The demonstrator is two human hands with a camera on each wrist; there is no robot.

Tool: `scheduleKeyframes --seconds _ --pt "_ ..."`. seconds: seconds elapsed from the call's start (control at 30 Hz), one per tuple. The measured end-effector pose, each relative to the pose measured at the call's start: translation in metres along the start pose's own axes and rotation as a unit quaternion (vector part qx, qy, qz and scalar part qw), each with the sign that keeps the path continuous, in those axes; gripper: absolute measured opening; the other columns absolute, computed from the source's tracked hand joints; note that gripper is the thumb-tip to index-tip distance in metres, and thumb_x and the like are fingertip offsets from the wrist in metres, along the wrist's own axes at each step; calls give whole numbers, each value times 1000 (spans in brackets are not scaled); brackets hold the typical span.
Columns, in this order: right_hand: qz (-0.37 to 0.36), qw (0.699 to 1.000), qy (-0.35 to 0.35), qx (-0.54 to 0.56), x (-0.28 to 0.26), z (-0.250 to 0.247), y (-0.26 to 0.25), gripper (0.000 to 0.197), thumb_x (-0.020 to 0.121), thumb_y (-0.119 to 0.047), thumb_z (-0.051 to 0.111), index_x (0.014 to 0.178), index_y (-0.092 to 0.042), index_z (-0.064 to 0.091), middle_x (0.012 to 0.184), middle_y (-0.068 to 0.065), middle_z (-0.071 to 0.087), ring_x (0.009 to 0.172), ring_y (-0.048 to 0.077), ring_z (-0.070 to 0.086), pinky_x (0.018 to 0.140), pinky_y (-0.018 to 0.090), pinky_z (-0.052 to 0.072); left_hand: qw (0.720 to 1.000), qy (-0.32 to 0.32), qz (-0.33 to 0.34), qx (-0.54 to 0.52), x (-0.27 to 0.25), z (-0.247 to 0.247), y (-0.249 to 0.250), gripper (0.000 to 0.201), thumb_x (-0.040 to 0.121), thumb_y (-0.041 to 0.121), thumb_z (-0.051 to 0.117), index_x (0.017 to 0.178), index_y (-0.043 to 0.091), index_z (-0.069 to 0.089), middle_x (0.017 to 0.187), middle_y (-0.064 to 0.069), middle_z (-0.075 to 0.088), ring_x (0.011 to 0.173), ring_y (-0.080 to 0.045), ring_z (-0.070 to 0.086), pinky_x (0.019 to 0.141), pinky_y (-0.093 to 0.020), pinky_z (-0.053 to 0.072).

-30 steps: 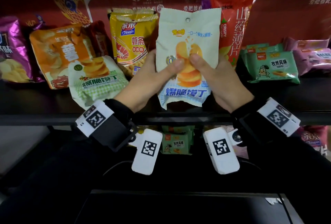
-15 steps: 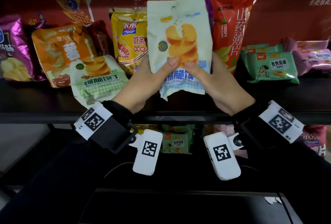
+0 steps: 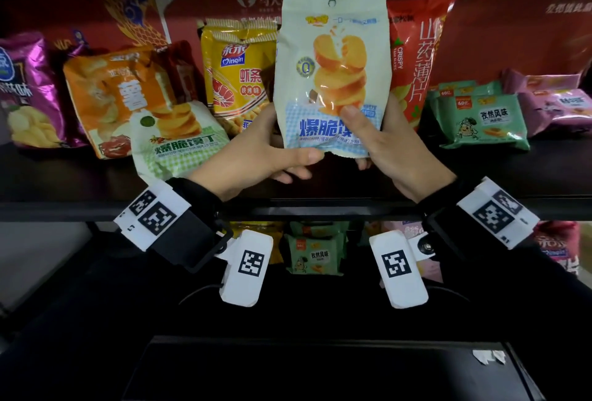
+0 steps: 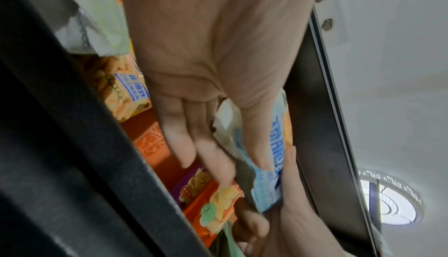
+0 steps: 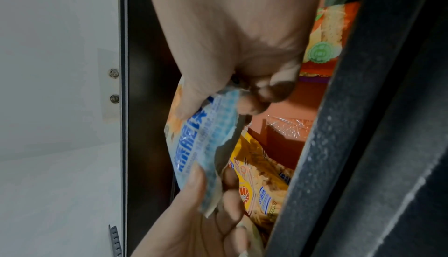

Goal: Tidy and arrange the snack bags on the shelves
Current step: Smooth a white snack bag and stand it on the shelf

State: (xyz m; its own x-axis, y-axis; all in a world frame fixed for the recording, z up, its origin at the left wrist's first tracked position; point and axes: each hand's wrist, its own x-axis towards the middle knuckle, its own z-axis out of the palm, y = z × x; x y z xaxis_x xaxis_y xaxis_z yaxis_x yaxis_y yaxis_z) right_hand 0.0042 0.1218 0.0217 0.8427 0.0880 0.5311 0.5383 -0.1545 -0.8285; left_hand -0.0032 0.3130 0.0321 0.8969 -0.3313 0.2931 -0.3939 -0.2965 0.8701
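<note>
Head view: both hands pinch the bottom edge of a cream bag [image 3: 331, 67] w/ blue check band, held upright in the air in front of the upper shelf [image 3: 96, 176], facing the person. Left hand [image 3: 256, 150] has thumb across the bag's lower left corner, fingers behind; right hand [image 3: 390, 144] has thumb on the blue band at the lower right, fingers curled behind. Hands close together, both clamped on the same bag. Probably gripped low so the front stays readable and the bag hangs straight; my guess is it's being squared up before going down next to its match, the green-check bag [image 3: 176, 141] lying tilted at the shelf front, left of the hands.

Other packs on the shelf: purple bag [image 3: 28, 90] far left, orange bag [image 3: 118, 96], yellow bag [image 3: 240, 74] upright, red bag [image 3: 419, 48] upright behind the held one, green packs [image 3: 480, 118] and pink packs [image 3: 557, 106] lying flat at right. More packs on the lower shelf [image 3: 314, 256], mostly hidden by wrists and tags.

Hard to see:
- Held bag covers the gap behind it, so can't tell if there's free room there.
- Bag's bottom seam partly under thumbs; lettering cut off.
- Left wrist view: blurred, palm fills the frame, only the blue band edge shows btw thumb and fingers.
- Right wrist view: same edge, crumpled in the pinch; shelf rail blocks the right side.
- Back fingers' exact hold not visible from the head view.
</note>
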Motion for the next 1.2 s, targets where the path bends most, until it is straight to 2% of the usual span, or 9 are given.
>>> scheduleKeyframes --seconds 0.07,0.2,0.4,0.53,0.6,0.73,0.87,1.07,1.2 --pt "12 1000 -14 3 -1 -3 2 48 93 -42 54 133 -21 37 112 -1 64 70 3 64 50 20 49 1000 -16 -15 2 -2 -4 -1 68 79 26 74 135 33 36 105 5 73 88 -11 72 68 -21 58" --pt "56 994 -87 -41 -4 -10 4 67 85 -52 56 138 -26 24 111 -7 62 64 3 64 54 20 48 1000 -6 -26 5 -3 -6 -3 62 79 23 75 131 34 44 99 8 72 82 -4 69 62 -17 52" --pt "16 991 -128 -40 -7 -12 0 56 86 -23 68 134 -14 39 108 -1 65 61 -2 57 44 16 43 998 -13 -45 38 -5 -5 -7 59 75 25 78 127 33 51 116 -2 68 90 -8 63 62 -17 50" --pt "17 986 -165 -28 -9 -13 -3 37 87 -21 66 119 -27 48 83 -15 68 49 0 48 40 18 37 997 -32 -38 65 -4 -6 -6 66 74 18 80 132 24 49 119 -4 67 101 -23 63 82 -42 54" --pt "26 985 -165 -32 -10 -13 -4 37 86 -22 66 119 -29 49 90 -18 70 64 0 64 49 20 49 996 -37 -28 79 -4 -7 -6 74 74 17 81 137 24 43 127 6 62 115 -15 59 99 -40 49" --pt "56 984 -162 43 -8 -15 -2 46 88 -6 64 127 -25 47 116 -7 68 106 7 65 83 23 55 998 -50 -30 31 -5 -1 -1 85 72 37 80 142 32 32 131 17 57 115 -6 59 94 -34 53" --pt "60 986 -135 74 -10 -12 -3 39 93 -13 58 127 -28 47 123 -4 65 110 8 64 88 25 54 998 27 30 -42 -1 11 3 57 87 22 67 138 18 43 131 5 61 119 -9 58 105 -35 44" --pt "53 997 -35 52 -10 -6 2 38 91 -18 63 126 -25 52 121 -5 66 110 8 63 97 33 51 995 82 -7 -59 11 21 -1 60 84 29 71 135 15 44 125 3 64 111 -8 62 96 -26 50" --pt "95 992 -84 -12 -6 -12 7 53 88 -28 66 137 -22 43 130 -3 60 117 9 58 102 33 46 986 147 4 -74 24 24 4 45 86 15 70 128 9 54 119 -3 67 104 -11 65 85 -18 52"
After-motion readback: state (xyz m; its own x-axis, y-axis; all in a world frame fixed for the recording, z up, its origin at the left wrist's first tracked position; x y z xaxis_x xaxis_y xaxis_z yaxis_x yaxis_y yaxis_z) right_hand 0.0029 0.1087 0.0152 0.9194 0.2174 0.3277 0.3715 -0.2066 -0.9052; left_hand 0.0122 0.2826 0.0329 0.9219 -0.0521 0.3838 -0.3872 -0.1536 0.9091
